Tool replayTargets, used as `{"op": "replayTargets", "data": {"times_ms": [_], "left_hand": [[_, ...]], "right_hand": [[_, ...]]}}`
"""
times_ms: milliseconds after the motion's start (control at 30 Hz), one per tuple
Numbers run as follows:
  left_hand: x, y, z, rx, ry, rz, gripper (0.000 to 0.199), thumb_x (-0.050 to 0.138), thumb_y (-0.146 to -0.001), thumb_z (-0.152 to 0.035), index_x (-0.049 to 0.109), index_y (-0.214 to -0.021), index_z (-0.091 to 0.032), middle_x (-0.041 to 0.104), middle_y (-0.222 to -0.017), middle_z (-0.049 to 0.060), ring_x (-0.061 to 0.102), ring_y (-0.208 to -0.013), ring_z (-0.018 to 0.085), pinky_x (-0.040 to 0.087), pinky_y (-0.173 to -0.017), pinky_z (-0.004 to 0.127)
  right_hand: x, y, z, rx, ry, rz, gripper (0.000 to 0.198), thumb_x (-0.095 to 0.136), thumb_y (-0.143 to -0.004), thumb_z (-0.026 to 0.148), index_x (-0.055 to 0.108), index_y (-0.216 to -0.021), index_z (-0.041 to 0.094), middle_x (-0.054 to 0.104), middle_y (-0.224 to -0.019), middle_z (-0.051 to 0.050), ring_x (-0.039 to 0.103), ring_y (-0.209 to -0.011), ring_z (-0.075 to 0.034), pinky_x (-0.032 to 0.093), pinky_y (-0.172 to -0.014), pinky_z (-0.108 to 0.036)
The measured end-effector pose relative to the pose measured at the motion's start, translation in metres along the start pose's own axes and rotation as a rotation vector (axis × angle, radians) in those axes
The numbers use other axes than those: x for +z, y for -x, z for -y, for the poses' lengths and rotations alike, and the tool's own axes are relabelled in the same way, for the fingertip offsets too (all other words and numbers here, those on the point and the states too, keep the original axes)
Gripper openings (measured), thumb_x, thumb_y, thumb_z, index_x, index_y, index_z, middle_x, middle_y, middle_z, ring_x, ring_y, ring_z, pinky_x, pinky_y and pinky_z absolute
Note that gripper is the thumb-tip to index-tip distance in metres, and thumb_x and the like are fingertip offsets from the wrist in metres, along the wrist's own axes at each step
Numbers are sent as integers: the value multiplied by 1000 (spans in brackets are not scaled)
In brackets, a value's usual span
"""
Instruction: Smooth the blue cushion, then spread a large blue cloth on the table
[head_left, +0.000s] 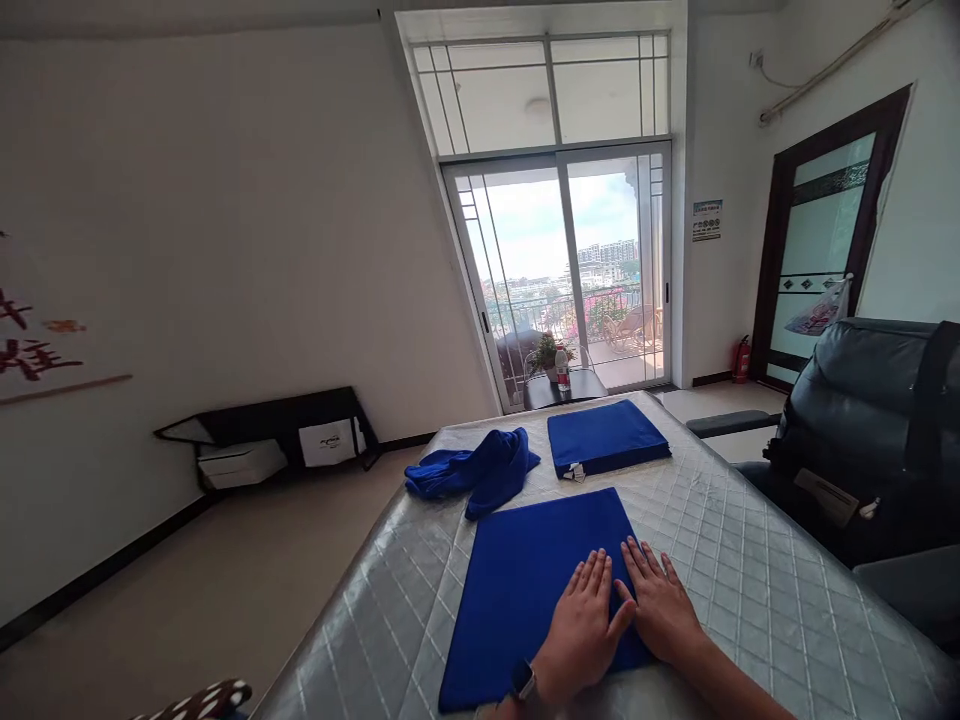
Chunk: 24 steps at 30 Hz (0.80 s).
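A blue cloth (517,590), folded into a flat rectangle, lies on the quilted silvery mattress (375,620). My left hand (585,615), with a dark watch at its wrist, rests palm down on the cloth, fingers stretched out. Beside it my right hand (660,595) lies flat along the cloth's right edge, its fingers extended and partly over the mattress. The thumbs are close together. Beyond the cloth is a neat stack of folded blue cloths (604,435) with a white tag. A crumpled blue cloth (480,468) sits to the left of that stack.
A black padded chair (862,420) stands along the mattress's right side. Past the far end are a small dark table (581,390) with a bottle (562,370) and a plant. A low black shelf (277,425) holding white boxes is by the left wall.
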<state>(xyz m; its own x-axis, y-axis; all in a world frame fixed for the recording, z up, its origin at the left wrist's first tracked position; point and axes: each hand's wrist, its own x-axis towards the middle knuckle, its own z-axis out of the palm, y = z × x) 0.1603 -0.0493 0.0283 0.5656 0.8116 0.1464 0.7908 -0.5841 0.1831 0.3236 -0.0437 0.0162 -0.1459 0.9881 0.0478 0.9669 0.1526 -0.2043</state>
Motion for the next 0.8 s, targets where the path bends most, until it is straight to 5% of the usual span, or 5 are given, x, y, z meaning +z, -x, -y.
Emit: {"op": "replayTargets", "data": {"times_ms": [133, 233, 433, 667, 800], "left_hand": [[11, -29, -29, 54, 68, -67, 59, 10, -103, -44, 12, -155, -16, 16, -161, 3, 12, -148, 21, 21, -121, 41], [15, -28, -24, 9, 71, -75, 60, 8, -103, -44, 14, -155, -15, 19, -161, 4, 14, -148, 20, 23, -121, 39], [8, 7, 31, -148, -29, -39, 67, 13, -101, -55, 22, -153, -14, 24, -159, 7, 17, -147, 21, 23, -120, 42], [-7, 77, 99, -411, -78, -11, 72, 17, -99, -60, 21, -153, -14, 21, -159, 9, 18, -147, 24, 21, -120, 46], [-13, 112, 116, -503, -55, -36, 73, 17, -98, -60, 16, -154, -14, 16, -160, 8, 14, -148, 24, 19, -120, 47]], "right_hand": [[9, -1, -6, -52, 68, -18, 60, 33, -91, 27, 31, -151, 23, 20, -159, -2, 14, -147, -23, 14, -119, -47], [11, -3, -6, -56, 68, -42, 59, 32, -92, 28, 31, -151, 23, 22, -159, -2, 15, -147, -24, 14, -119, -47], [7, -6, -2, 25, -12, -31, 64, 24, -96, 49, 27, -152, 18, 23, -159, -4, 14, -147, -24, 10, -119, -48], [12, -9, -4, 15, 14, -37, 65, 22, -96, 51, 26, -153, 18, 19, -159, -1, 13, -147, -22, 8, -120, -48], [15, -9, -6, 5, 9, -56, 66, 21, -96, 52, 26, -153, 19, 19, -160, 0, 13, -147, -22, 9, -120, -48]]}}
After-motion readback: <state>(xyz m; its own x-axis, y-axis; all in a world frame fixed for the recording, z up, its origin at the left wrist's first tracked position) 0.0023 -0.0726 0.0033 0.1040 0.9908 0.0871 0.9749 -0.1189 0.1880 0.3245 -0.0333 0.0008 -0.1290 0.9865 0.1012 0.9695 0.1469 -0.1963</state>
